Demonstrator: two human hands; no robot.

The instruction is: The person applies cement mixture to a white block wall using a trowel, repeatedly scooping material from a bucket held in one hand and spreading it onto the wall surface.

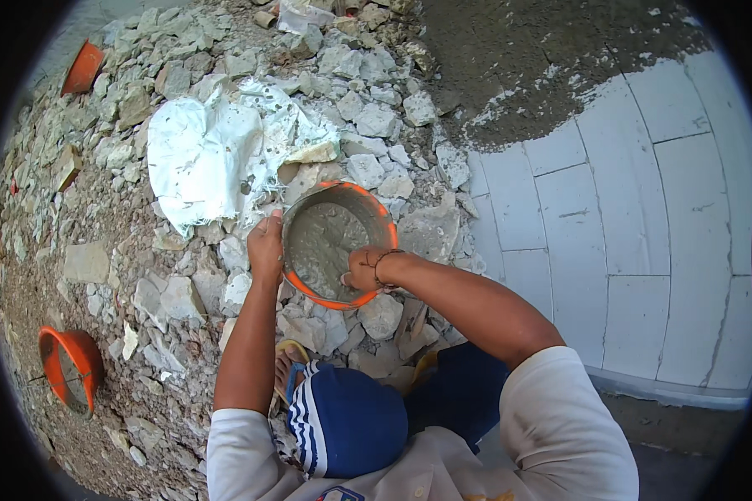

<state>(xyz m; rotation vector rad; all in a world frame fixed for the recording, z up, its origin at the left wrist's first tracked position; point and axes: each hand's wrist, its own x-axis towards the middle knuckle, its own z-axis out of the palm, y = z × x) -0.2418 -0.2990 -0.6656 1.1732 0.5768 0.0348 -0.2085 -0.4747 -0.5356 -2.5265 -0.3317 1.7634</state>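
An orange bucket (386,221) sits on the rubble in front of me, its rim smeared with grey. Wet grey mortar (326,238) lies inside it. My left hand (266,244) grips the bucket's left side at the rim. Over the right side reaches my right hand (366,267), a dark bracelet on its wrist. Its fingers are curled down close to the mortar at the near right of the bucket. Whatever they close on is hidden beneath the hand.
Broken stones surround the bucket. A torn white sack (200,150) lies beyond it to the left. Another orange bucket (83,367) lies tipped at the left, and an orange piece (82,68) farther off. Pale blocks (627,217) form a surface at right, partly covered by grey mortar (518,67).
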